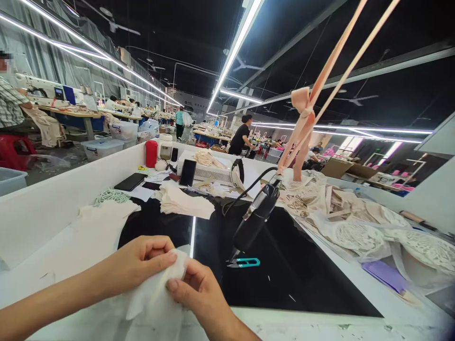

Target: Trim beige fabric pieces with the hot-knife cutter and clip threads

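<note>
Between my left hand (142, 263) and my right hand (202, 289) is a thin, whitish sheer fabric (156, 303), pinched by both at its upper edge. The fabric hangs toward the near table edge. To the right of my hands, teal-handled thread snips (249, 262) lie on a glossy black sheet (284, 279). A black handheld tool (256, 218) hangs from peach straps (302, 113), its tip close to the snips. Beyond my hands lies a stack of cream fabric pieces (185, 202); more pale fabric (95, 232) is at the left.
Lace and beige garments (337, 203) are heaped at the right, near a purple packet (385, 275). A phone (187, 172), a dark tablet-like item (131, 181), a red container (151, 154) and a white vented box (209, 169) stand or lie at the back.
</note>
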A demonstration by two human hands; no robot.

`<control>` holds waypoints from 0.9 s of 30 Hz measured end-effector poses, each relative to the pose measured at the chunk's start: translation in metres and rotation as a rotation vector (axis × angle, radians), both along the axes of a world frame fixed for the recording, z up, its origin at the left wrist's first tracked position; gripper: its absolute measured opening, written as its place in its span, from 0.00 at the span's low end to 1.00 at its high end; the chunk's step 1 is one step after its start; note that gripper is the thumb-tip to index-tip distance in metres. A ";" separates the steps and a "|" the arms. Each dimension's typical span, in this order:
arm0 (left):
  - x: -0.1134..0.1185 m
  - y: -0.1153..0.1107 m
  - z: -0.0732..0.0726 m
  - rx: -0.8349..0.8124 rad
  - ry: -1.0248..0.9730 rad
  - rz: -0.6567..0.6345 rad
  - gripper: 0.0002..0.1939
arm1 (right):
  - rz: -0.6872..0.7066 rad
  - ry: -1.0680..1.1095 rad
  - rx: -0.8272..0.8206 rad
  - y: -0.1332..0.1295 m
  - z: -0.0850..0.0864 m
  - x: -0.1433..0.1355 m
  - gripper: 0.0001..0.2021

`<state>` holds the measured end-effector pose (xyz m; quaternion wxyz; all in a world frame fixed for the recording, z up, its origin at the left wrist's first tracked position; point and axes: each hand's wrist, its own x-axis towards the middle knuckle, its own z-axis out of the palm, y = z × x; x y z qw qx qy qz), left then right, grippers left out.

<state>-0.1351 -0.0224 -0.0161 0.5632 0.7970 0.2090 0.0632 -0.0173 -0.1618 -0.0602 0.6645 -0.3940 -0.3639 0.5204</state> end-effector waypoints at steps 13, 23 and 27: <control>-0.001 0.016 -0.017 0.090 -0.030 -0.047 0.29 | 0.001 -0.029 -0.278 -0.002 -0.016 -0.005 0.31; 0.000 0.006 -0.018 -0.053 -0.007 0.008 0.30 | 0.091 -0.062 -0.379 -0.008 -0.008 -0.006 0.28; 0.000 0.014 -0.022 -0.013 -0.012 -0.041 0.29 | 0.086 -0.110 -0.388 -0.009 -0.013 -0.003 0.26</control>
